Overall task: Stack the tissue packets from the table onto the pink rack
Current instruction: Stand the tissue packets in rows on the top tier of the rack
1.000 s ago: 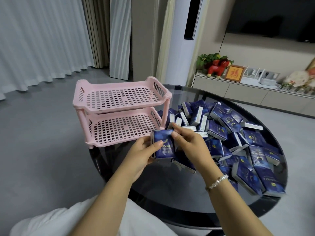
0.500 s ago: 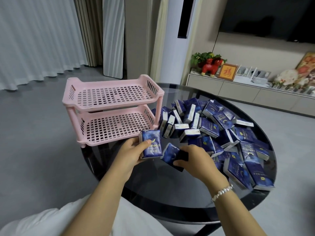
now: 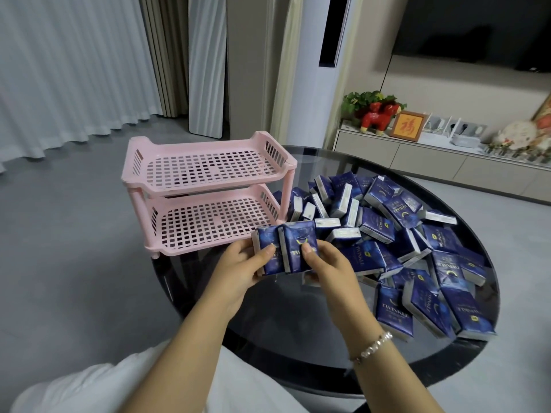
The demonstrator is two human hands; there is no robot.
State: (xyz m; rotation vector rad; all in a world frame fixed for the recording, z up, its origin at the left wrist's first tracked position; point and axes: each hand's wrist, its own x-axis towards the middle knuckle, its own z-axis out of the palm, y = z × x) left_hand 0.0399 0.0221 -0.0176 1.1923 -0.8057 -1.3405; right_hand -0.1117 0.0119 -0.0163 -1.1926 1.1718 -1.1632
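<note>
A living room with grey floor, pale curtains and a low cabinet along the far wall surrounds a round dark glass table (image 3: 298, 332). At the table's left edge stands the pink rack (image 3: 208, 195), two slotted tiers one above the other, neither holding anything. A heap of blue packets (image 3: 411, 242) covers the table's right half, from just beside the rack's right legs out to the right rim, some flat, some on edge.

Over the near-left part of the table, just in front of the rack's lower tier, both hands hold packets side by side and touching. The left hand (image 3: 238, 269) grips the left packet (image 3: 267, 248), thumb across its front, fingers curled behind it. The right hand (image 3: 331, 271) grips the right packet (image 3: 299, 247), thumb on its front; its other fingers are hidden behind. Both packets stand upright, clear of the glass. A bead bracelet (image 3: 372, 347) circles the right wrist.

On the cabinet stand a red figurine (image 3: 377, 117) and a framed picture (image 3: 408, 126).
</note>
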